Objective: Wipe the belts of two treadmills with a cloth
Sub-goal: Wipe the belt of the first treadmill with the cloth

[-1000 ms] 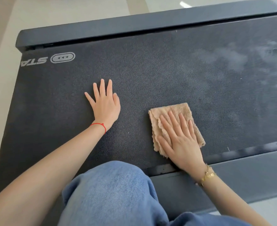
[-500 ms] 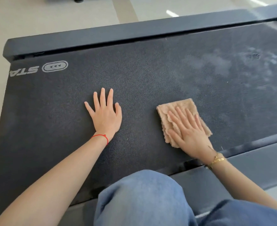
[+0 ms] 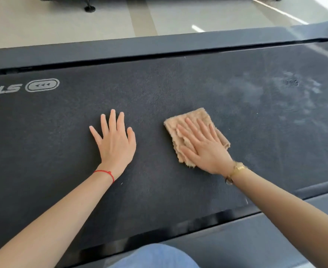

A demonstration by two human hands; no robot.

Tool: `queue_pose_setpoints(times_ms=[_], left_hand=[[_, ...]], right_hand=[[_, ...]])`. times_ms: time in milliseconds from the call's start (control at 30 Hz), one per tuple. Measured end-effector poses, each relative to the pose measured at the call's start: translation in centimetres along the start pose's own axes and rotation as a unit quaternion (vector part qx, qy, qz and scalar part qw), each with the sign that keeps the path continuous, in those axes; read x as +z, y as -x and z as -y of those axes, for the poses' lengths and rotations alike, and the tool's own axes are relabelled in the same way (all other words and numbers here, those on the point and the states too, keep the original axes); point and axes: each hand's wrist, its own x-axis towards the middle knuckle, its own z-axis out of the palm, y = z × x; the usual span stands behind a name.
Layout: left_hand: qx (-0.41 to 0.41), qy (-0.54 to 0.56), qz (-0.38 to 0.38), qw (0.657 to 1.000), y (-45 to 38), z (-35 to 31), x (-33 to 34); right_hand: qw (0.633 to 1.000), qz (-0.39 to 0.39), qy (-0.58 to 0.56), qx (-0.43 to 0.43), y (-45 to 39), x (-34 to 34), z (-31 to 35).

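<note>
The cloth [image 3: 196, 130], a folded beige fleece, lies flat on the belt [image 3: 159, 97] of the treadmill, a little right of the middle of what I see. My right hand [image 3: 203, 146] is on top of it with the fingers straight and spread, pressing it down; I do not pinch it, I only push it with the palm. My left hand [image 3: 114, 140] is flat on the bare belt, well apart from the cloth, fingers stretched, holding nothing; it only supports my weight.

I judge that I am in the middle of wiping the first belt. Around my hands the surface looks dark and even, but further to the right there are pale dusty marks [image 3: 294, 93], so this part is not yet done. The next move, I think, needs a push of the cloth to the right and away from me, with steady pressure so the fleece does not fold up under the palm.

Beyond the belt is the far side rail [image 3: 140, 47], then the light floor [image 3: 62, 22]. Near me I see the near side rail [image 3: 255, 238] and my knee [image 3: 155, 256] in blue jeans.
</note>
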Motion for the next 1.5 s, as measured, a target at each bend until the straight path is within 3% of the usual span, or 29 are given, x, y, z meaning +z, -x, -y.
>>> queue_pose_setpoints(times_ms=[133, 233, 500, 1000, 1200, 1333, 1500], left_hand=[[0.022, 0.001, 0.008, 1.0, -1.4, -4.2, 1.3], [0.0, 0.0, 0.011, 1.0, -2.4, -6.1, 2.2], [-0.032, -0.031, -0.01, 0.999, -2.1, -6.9, 3.1], [-0.042, -0.052, 0.022, 0.998, -2.5, -7.5, 2.0], [-0.044, -0.068, 0.014, 0.997, -2.7, -7.7, 2.1], [-0.05, -0.071, 0.008, 0.996, -2.7, -7.9, 2.1], [-0.049, -0.073, -0.006, 0.996, -2.4, -7.1, 2.4]], right_hand=[[0.983, -0.04, -0.02, 0.176, -6.4, -1.7, -5.6], [0.972, -0.045, -0.026, 0.228, -8.5, -1.8, -6.4], [0.999, -0.025, -0.006, 0.022, -6.9, -1.7, -4.3], [1.0, -0.012, 0.001, 0.007, -7.7, -2.4, -5.4], [0.998, -0.019, 0.006, 0.062, -15.6, -4.4, -10.0], [0.995, -0.022, -0.012, 0.093, -21.3, -4.4, -8.7], [0.999, -0.005, 0.002, -0.043, -21.9, -2.5, -2.6]])
